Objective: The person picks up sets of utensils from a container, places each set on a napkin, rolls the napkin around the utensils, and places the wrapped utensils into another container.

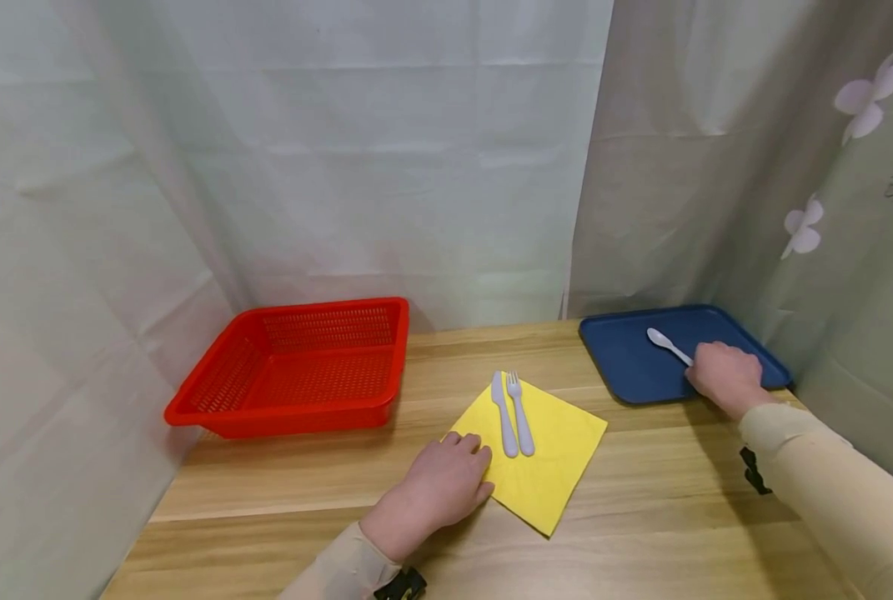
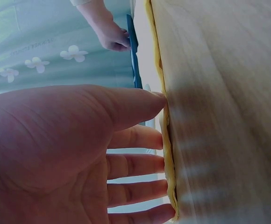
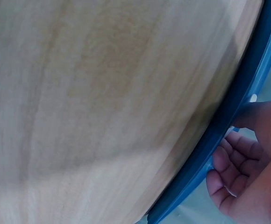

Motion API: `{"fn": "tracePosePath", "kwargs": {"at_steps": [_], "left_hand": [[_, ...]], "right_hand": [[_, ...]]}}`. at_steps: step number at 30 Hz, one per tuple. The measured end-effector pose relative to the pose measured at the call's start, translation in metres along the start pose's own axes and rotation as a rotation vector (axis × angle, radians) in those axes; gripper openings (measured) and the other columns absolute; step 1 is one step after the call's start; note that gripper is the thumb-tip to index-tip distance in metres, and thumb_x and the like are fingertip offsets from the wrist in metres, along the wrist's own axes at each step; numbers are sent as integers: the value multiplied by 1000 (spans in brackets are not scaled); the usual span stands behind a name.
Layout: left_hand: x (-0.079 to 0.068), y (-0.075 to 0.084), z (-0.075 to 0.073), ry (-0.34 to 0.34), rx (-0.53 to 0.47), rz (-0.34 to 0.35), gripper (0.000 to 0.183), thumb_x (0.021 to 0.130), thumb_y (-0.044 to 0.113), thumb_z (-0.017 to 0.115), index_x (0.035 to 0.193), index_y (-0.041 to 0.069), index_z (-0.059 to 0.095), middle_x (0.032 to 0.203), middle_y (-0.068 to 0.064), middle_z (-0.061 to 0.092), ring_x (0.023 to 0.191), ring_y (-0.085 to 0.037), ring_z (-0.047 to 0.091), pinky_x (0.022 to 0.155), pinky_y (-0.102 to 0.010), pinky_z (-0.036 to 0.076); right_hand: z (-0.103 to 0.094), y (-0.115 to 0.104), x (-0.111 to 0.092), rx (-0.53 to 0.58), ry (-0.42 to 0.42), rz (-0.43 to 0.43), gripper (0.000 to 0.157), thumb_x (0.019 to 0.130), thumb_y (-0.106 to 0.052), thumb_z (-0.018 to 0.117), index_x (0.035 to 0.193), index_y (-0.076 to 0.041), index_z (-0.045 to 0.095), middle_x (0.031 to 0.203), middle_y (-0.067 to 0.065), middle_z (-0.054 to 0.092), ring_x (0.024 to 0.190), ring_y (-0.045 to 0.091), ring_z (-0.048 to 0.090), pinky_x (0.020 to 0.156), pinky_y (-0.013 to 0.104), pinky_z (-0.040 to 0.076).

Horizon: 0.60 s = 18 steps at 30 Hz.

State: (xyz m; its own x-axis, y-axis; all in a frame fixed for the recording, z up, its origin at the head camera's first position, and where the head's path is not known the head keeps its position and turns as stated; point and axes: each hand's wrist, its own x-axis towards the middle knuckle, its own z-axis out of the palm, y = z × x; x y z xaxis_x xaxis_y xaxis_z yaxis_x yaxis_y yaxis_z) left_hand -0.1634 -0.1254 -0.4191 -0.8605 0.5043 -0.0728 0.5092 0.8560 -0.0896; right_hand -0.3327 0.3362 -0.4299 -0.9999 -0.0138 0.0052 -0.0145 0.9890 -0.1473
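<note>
A yellow napkin [image 1: 559, 437] lies flat on the table, with a pale plastic knife [image 1: 504, 417] and a matching fork [image 1: 521, 417] side by side on it. My left hand [image 1: 446, 479] rests its fingertips on the napkin's left edge; in the left wrist view its fingers [image 2: 135, 163] extend fairly straight to the napkin's edge. Over the blue tray [image 1: 634, 367], my right hand [image 1: 725, 375] holds a pale plastic spoon [image 1: 667, 343] by its handle, bowl pointing to the far left. In the right wrist view the fingers are curled, and the hand and tray rim hide most of the spoon.
A red perforated plastic basket [image 1: 288, 412] stands at the back left of the wooden table [image 1: 296, 487]. Pale curtains [image 1: 386, 167] hang close behind the table and along both sides, near the tray's right end.
</note>
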Motion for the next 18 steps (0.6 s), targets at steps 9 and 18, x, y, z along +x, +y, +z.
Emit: {"fn": "tracePosePath", "kwargs": {"at_steps": [9,18], "left_hand": [[1,0,3,-3,4,2,43,106,45,74,136,14,74,139,-6,67,123,-29,64,99,-48,58],[1,0,3,-12,1,-4,43,106,46,74,136,14,74,140,-6,67,123,-28,64,100,-48,58]], "right_hand": [[-9,-8,-11,14,-19,-1,26,101,-16,71,82,-1,67,90,26,67,85,49,65,83,69,48],[-12,-20,-20,16,57,-49,26,100,-15,71,81,-1,60,80,20,61,75,42,61,76,64,48]]}}
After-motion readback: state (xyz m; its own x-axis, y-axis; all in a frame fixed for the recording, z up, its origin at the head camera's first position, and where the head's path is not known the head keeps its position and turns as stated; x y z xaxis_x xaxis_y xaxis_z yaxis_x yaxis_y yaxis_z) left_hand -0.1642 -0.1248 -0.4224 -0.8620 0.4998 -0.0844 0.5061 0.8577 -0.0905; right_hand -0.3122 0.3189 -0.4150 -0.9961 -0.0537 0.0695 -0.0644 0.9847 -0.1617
